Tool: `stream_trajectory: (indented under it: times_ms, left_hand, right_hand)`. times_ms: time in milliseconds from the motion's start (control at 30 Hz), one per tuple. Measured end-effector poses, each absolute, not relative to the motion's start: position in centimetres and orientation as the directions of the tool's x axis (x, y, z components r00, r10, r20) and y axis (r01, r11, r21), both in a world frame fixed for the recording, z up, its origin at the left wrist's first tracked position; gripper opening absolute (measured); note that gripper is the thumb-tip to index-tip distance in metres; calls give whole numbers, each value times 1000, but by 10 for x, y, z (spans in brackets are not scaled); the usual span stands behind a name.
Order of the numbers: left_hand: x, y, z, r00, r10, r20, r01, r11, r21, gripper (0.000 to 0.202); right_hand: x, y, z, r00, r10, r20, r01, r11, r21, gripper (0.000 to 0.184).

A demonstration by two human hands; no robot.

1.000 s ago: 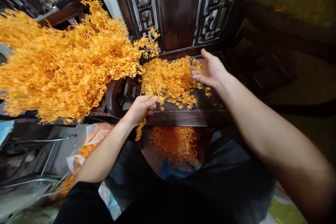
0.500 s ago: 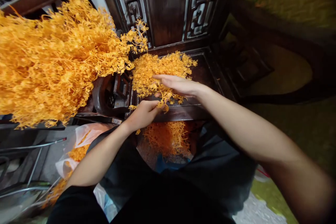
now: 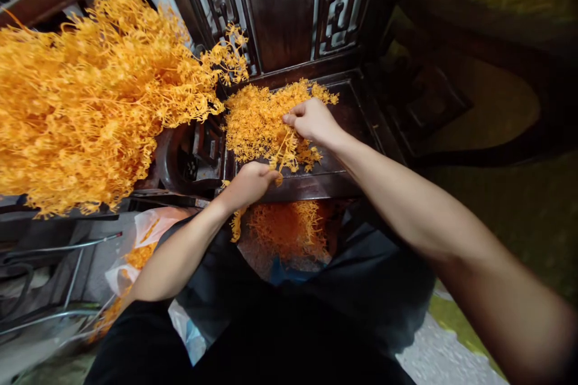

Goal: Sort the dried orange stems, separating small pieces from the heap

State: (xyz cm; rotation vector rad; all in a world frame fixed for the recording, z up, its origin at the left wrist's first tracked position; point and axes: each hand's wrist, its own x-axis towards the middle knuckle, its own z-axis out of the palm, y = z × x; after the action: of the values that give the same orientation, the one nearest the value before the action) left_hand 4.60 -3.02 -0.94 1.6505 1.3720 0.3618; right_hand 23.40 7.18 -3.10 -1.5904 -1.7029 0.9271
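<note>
A heap of yellow plastic flower sprigs [image 3: 253, 117] lies on the dark carved wooden seat [image 3: 350, 111] before me. At the seat's front edge, my left hand [image 3: 250, 185] is closed in a pinch on a yellow plastic flower sprig [image 3: 280, 153]. My right hand [image 3: 313, 120] is over the right part of the heap, thumb and fingers pinched together. The thin stem of the same sprig runs from the left fingers up to the right fingertips. Part of another sprig [image 3: 236, 225] dangles below my left wrist.
A big bundle of yellow flower sprigs [image 3: 94, 108] covers the left side, beside the armrest [image 3: 169, 156]. Beneath the seat, between my knees, is an orange mass of stems [image 3: 289, 231]. Plastic bags [image 3: 156, 225] with orange pieces and metal tubing [image 3: 74, 277] are at lower left.
My right hand has gone from flat and stretched out to pinched, rising slightly. The left hand keeps its pinch near the seat's edge. More of the sprig by my left wrist shows.
</note>
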Motion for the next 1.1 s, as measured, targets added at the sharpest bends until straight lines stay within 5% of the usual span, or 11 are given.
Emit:
stream_trajectory:
  times_ms: [200, 333, 467, 633, 733, 800, 900, 1000, 1100]
  left_hand:
    - [34, -34, -17, 356, 735, -577, 572, 317, 757, 38]
    - [22, -33, -21, 358, 831, -426, 520, 201, 830, 46]
    - [20, -31, -21, 336, 911, -241, 555, 15, 832, 49]
    - [25, -37, -24, 361, 931, -44, 611, -201, 766, 43]
    - [26, -38, -28, 390, 919, 63, 619, -312, 721, 41]
    - [28, -38, -31, 384, 919, 93, 633, -335, 697, 40]
    - [33, -40, -33, 374, 922, 104, 648, -340, 682, 39]
    - [41, -41, -30, 346, 934, 85, 659, -307, 687, 38]
    - [45, -38, -24, 279, 960, -38, 606, -145, 782, 37]
  right_hand:
    - [264, 112, -51, 257, 965, -43, 310, -125, -942, 22]
    - [279, 113, -55, 141, 974, -179, 34, -185, -982, 14]
    - [260, 98, -50, -59, 972, -227, -35, -229, -973, 17]
    - [245, 94, -48, -133, 988, -74, 194, -48, -980, 32]
    - [241, 82, -46, -207, 975, 85, 404, 164, -900, 60]
    - [235, 66, -44, -246, 963, 110, 381, 200, -902, 71]
    - [220, 39, -39, -313, 937, 156, 292, 251, -923, 64]
    - [207, 30, -37, -272, 936, 222, 373, 315, -873, 32]
    - [202, 41, -40, -184, 968, 171, 377, 230, -897, 45]
